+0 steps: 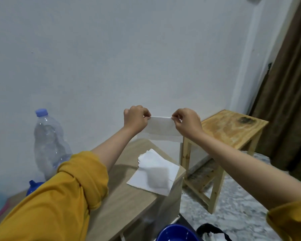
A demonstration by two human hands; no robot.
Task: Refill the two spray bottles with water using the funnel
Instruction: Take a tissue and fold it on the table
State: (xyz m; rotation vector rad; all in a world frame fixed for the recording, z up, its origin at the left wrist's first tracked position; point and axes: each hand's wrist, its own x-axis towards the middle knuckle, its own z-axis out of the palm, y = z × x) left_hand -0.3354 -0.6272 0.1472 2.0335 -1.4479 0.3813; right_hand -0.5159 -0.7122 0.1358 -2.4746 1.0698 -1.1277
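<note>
My left hand and my right hand are raised in front of the wall, each pinching a top corner of a white paper tissue stretched flat between them. A large clear water bottle with a blue cap stands at the left on the light wooden table, partly hidden by my left sleeve. A blue object, possibly the funnel, peeks out at the bottle's base. No spray bottle is in sight.
A small stack of white tissues lies near the table's right edge. A wooden stool stands to the right on the mottled floor. A blue basin sits below the table, a brown curtain hangs far right.
</note>
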